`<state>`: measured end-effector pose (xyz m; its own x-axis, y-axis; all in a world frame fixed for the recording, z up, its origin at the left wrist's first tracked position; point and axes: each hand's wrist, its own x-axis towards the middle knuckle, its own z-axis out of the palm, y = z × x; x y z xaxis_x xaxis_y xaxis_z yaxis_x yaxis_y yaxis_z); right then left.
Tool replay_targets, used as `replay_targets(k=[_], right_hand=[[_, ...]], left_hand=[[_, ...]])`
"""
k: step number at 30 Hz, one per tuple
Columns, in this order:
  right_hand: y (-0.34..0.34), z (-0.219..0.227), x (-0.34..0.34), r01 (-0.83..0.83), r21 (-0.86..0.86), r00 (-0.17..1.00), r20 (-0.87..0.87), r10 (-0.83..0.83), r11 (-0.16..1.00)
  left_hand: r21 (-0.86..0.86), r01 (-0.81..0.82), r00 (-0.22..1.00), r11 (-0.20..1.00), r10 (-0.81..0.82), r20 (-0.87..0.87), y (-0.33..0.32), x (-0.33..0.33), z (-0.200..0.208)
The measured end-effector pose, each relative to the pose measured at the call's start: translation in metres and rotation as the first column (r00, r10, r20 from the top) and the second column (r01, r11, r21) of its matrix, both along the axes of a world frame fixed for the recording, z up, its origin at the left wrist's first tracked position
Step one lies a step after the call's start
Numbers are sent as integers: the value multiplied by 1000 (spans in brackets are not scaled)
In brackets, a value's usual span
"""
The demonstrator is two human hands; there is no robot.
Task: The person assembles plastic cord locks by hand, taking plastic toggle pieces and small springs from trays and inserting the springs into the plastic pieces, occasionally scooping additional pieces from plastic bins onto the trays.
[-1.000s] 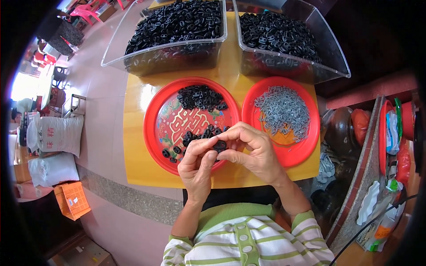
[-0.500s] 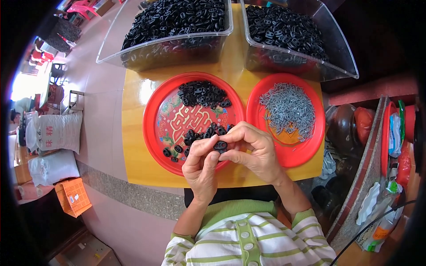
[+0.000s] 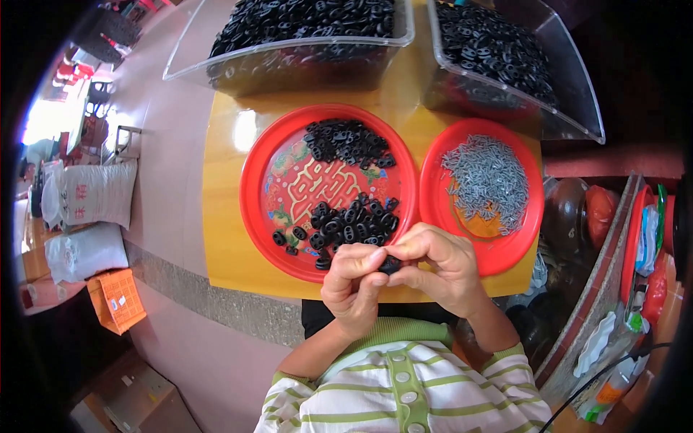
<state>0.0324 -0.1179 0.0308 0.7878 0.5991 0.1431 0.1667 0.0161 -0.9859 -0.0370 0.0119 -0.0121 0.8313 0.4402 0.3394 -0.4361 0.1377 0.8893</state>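
Observation:
Between the fingertips of both hands is a small black oval plastic piece (image 3: 390, 265), pinched from either side. My left hand (image 3: 352, 285) grips its left side and my right hand (image 3: 440, 270) its right side, just over the near rim of a round red tray (image 3: 253, 216). In that tray lie two groups of small black plastic parts: a far pile (image 3: 346, 143) and a nearer heap (image 3: 354, 224) close to my fingers. To the right, a smaller red plate (image 3: 534, 209) holds a heap of small grey metal screws (image 3: 484, 180).
Two clear plastic bins, one at the left (image 3: 317, 47) and one at the right (image 3: 505, 90), stand at the far side of the yellow table (image 3: 224, 180), filled with black parts. White sacks (image 3: 97, 193) and an orange basket (image 3: 115, 299) are at the left. A ledge (image 3: 577, 303) runs along the right.
Both hands have come nearer my body with the black piece, now past the heap. The piece has turned, so its flat face no longer shows. The whole view has shifted slightly.

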Motion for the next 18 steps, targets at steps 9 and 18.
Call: replay_targets(k=[9,18], right_hand=[[1,8,-5,44,-84,998,45,-40,996],[-9,46,47,417,-6,873,281,-399,909]], left_hand=[[-1,1,1000,1000,-1,24,2,-2,0],[-173,-110,992,979,98,-77,42,2,27]])
